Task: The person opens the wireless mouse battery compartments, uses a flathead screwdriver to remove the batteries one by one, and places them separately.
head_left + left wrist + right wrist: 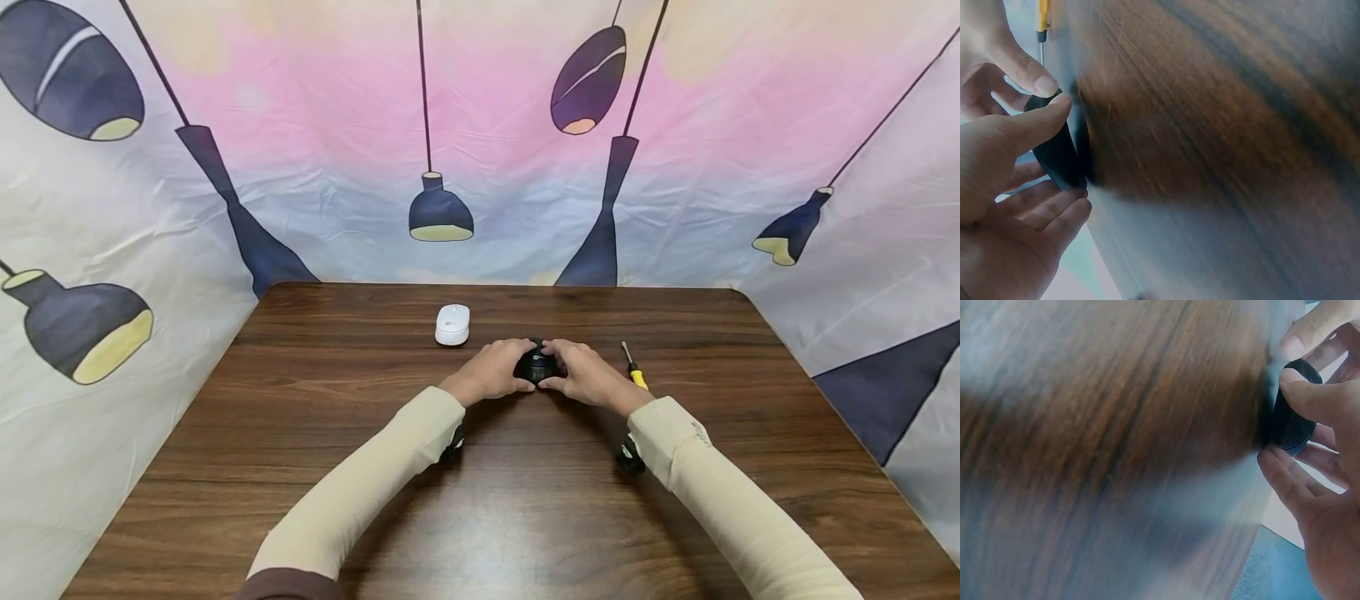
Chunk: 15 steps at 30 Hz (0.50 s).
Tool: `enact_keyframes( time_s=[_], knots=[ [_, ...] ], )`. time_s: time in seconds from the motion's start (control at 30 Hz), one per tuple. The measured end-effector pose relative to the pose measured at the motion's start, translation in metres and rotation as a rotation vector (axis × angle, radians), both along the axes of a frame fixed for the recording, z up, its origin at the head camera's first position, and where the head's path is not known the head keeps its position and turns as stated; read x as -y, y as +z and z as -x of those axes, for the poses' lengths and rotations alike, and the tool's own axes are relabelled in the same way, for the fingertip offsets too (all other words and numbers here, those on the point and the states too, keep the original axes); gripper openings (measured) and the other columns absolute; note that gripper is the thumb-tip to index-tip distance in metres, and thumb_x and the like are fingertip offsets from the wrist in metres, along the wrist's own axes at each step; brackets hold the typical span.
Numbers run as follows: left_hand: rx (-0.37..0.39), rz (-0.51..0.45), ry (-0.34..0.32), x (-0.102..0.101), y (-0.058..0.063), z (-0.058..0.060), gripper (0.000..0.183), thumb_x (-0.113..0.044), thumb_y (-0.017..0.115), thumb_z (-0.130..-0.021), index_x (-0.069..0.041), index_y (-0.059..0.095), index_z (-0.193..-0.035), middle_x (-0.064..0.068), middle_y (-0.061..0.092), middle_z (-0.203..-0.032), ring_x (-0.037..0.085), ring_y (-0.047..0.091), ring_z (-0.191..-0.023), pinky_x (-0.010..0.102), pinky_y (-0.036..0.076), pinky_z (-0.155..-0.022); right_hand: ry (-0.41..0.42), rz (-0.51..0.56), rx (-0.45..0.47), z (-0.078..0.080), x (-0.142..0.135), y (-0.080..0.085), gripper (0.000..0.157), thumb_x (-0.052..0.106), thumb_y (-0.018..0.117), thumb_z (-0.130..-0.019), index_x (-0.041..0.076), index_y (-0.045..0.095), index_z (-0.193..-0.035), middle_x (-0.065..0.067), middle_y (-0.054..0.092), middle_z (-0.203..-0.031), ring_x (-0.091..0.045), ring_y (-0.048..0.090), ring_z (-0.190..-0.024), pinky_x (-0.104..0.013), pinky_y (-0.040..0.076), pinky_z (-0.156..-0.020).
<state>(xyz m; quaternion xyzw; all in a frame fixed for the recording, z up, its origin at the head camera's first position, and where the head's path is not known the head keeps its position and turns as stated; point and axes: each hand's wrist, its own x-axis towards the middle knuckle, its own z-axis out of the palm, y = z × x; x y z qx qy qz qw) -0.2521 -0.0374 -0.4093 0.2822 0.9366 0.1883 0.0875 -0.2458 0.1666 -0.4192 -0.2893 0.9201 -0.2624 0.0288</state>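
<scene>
Black rounded object (537,366), ribbed side, pale top mark | 3 o'clock of your left hand (497,370), 9 o'clock of your right hand (587,374) | both part-curled, gripping it

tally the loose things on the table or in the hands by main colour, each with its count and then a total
White: 1, the computer mouse
Black: 1, the rounded object
Yellow and black: 1, the screwdriver, going by its handle
Total: 3
</scene>
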Motion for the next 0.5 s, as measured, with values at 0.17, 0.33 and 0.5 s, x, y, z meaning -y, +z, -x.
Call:
enact_keyframes(
  time_s=[0.17, 0.33, 0.5],
  knots=[
    [-0.007, -0.011, 0.002, 0.0015, 0.0007, -0.0034, 0.075, -0.029, 0.081, -0.089, -0.003, 0.045, -0.15, 0.015, 0.05, -0.149, 0.03, 0.051, -0.134, 0.044, 0.044, -0.111, 0.005, 0.013, 0.038, -0.0037, 0.0015, 0.0036, 0.054, 0.018, 0.076, -0.094, -0.005, 0.053, -0.137, -0.021, 0.063, -0.126, -0.028, 0.067, -0.104, -0.04, 0.06, -0.085],
    [-0.033, -0.028, 0.015, 0.0013, 0.0012, -0.0064, 0.07, -0.026, 0.082, -0.089, -0.003, 0.049, -0.147, 0.015, 0.055, -0.143, 0.029, 0.056, -0.127, 0.042, 0.049, -0.106, 0.019, 0.047, 0.065, -0.0065, 0.0018, 0.0062, 0.051, 0.016, 0.074, -0.095, -0.006, 0.053, -0.136, -0.022, 0.064, -0.125, -0.027, 0.067, -0.105, -0.04, 0.06, -0.085],
    [-0.072, -0.023, 0.024, 0.0014, 0.0027, -0.0094, 0.06, -0.022, 0.078, -0.092, -0.002, 0.053, -0.143, 0.014, 0.056, -0.138, 0.028, 0.061, -0.119, 0.041, 0.052, -0.101, 0.031, 0.073, 0.067, -0.0078, 0.0027, 0.008, 0.051, 0.015, 0.073, -0.096, -0.006, 0.053, -0.137, -0.023, 0.062, -0.128, -0.028, 0.067, -0.105, -0.04, 0.06, -0.086]
  ],
)
